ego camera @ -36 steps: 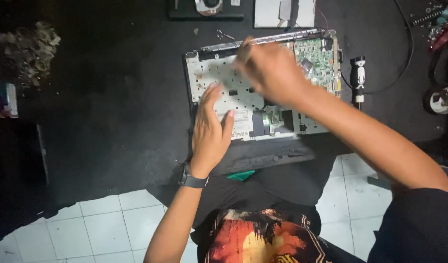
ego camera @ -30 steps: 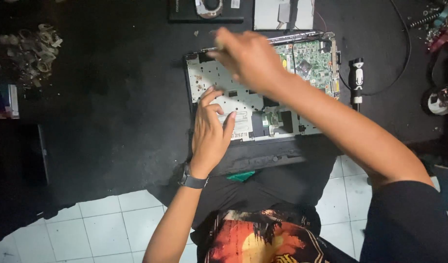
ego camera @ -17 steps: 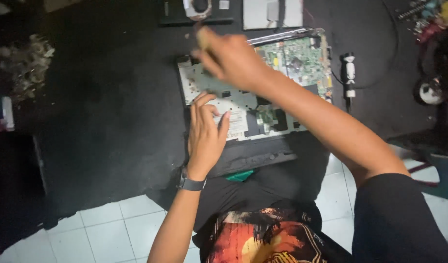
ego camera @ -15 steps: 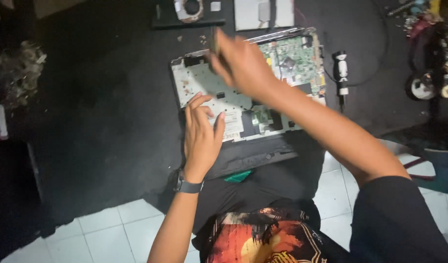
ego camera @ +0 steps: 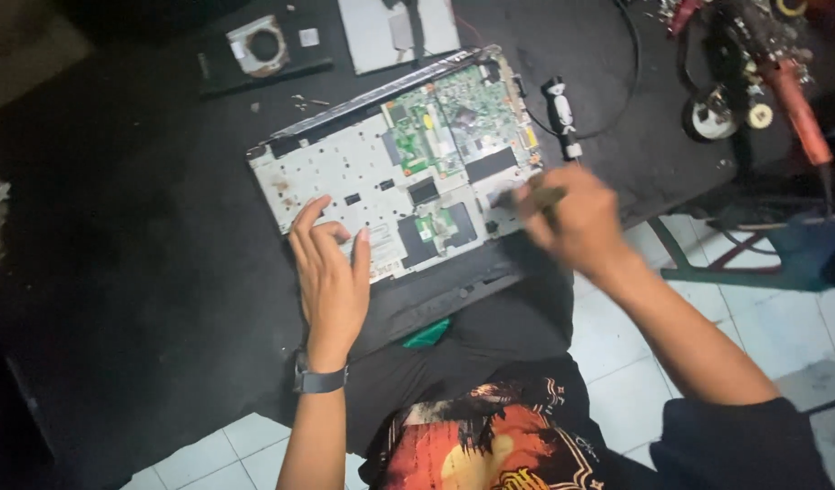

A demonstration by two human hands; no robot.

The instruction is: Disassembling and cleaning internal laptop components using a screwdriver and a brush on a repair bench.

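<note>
Green circuit boards show inside an opened laptop (ego camera: 390, 172) at frame centre. Left hand (ego camera: 331, 277) presses flat, open, steadying its lower edge. Right hand (ego camera: 571, 218), blurred, is closed around a thin tool (ego camera: 526, 197) at the laptop's right edge.

One opened laptop chassis (ego camera: 345, 177). Two green circuit boards inside it: large (ego camera: 454, 122), small (ego camera: 433, 227). One fan part (ego camera: 258, 44) beyond it. One grey panel (ego camera: 395, 27). Two hands: left hand (ego camera: 331, 277), right hand (ego camera: 571, 222).

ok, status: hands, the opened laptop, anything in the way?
Left hand flat on the opened laptop, near edge. Right hand gripping a thin tool at the laptop's right edge, blurred. Green circuit board exposed, nothing over it.
</note>
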